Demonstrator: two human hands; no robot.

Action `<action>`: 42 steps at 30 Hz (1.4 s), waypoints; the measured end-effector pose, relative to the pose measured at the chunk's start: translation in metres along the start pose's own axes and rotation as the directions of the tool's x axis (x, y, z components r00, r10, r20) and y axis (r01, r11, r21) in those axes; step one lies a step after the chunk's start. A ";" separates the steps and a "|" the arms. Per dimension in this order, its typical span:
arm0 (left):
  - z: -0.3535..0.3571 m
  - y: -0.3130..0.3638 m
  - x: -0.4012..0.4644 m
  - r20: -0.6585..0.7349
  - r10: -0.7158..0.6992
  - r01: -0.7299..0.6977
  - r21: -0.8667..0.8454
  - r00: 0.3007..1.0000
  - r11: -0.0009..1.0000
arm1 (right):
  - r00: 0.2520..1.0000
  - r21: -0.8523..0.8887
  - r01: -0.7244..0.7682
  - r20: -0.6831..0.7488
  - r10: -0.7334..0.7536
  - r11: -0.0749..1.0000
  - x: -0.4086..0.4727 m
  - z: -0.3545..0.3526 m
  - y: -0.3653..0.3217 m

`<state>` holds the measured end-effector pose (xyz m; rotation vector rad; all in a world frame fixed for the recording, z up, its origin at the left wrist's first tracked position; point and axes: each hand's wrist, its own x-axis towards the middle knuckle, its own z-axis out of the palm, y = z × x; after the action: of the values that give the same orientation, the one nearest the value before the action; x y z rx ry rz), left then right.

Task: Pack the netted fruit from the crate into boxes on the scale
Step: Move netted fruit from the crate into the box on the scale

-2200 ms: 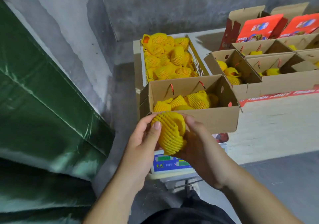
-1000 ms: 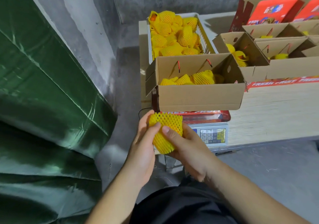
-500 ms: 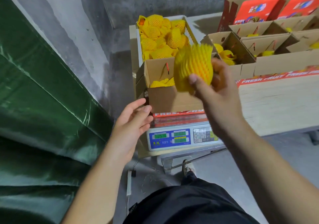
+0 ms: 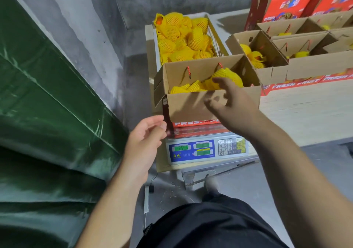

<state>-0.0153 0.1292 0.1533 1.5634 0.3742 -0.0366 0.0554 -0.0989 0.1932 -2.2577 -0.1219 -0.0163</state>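
Seen from my headset feed: nearest the lens, my left hand (image 4: 145, 142) hangs loosely curled and holding nothing, just beside the near-left corner of the cardboard box (image 4: 187, 106) on the scale (image 4: 207, 149). My right hand (image 4: 229, 104) is raised in front of the box's near wall, fingers spread and blurred by motion, with nothing in its grasp. One green window on the scale is lit with figures too smeared for me to read with confidence.

Inside the box, the netted fruit (image 4: 227, 77) sits at the right end, riding higher than the few yellow-netted pieces lying low along the near wall. I judge this box as partly filled, with open room on its left half and toward its far wall. Its flaps stand up, and two red cord handles hang down the inner far wall.

Directly beyond it, the white crate (image 4: 217, 45) is heaped well above its rim with netted fruit, so most of the packing looks to be left. To the right, on the pale wooden platform (image 4: 305, 110), open cartons (image 4: 271, 72) stand side by side, each showing only a piece or two; red-printed lids (image 4: 290, 1) lean at the far right.

Room to move is tight on the left, where a green tarpaulin (image 4: 47, 95) slopes close, and the box's far wall nearly touches the crate. The clear approach is from above and from my near side.
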 end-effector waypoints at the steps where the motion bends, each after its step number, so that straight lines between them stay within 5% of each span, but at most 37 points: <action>1: 0.000 0.001 0.000 -0.002 0.001 -0.001 -0.002 1.000 1.000 | 0.996 0.079 -0.034 0.080 0.027 0.996 -0.004 0.005 -0.001; 4: 0.001 0.003 0.001 -0.001 0.009 -0.009 -0.016 1.000 1.000 | 0.961 0.276 -0.182 0.255 0.111 0.944 -0.009 0.012 -0.003; 7: 0.003 0.006 0.001 0.002 -0.003 0.003 -0.005 1.000 1.000 | 0.947 0.287 -0.191 0.307 0.098 0.939 -0.009 0.015 -0.005; 23: 0.027 0.034 0.033 0.013 -0.105 0.105 -0.253 0.994 0.962 | 0.937 0.440 -0.190 0.347 0.029 0.878 0.039 0.007 0.004; 31: 0.080 0.101 0.128 0.054 0.042 -0.041 -0.031 0.998 0.999 | 0.970 0.533 -0.045 0.224 -0.090 0.845 0.131 -0.038 0.018; 34: 0.104 0.128 0.183 0.073 0.042 -0.046 0.063 0.996 0.997 | 0.982 0.379 0.040 0.158 -0.107 0.925 0.202 -0.056 0.042; 37: 0.139 0.147 0.242 0.128 0.008 -0.016 0.057 0.992 0.998 | 0.972 -0.130 0.160 0.191 -0.134 0.979 0.287 -0.060 0.085; 39: 0.168 0.148 0.287 0.208 0.004 -0.033 0.137 0.978 0.990 | 0.945 -0.474 0.171 0.326 -0.009 0.864 0.339 -0.054 0.116; 42: 0.203 0.126 0.365 0.268 0.013 -0.144 0.475 0.963 0.868 | 0.903 -0.702 0.246 0.417 0.106 0.669 0.383 -0.030 0.152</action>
<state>0.4041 0.0102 0.1743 2.0502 0.0912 -0.2892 0.4521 -0.1860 0.1156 -3.0561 -0.5297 0.4832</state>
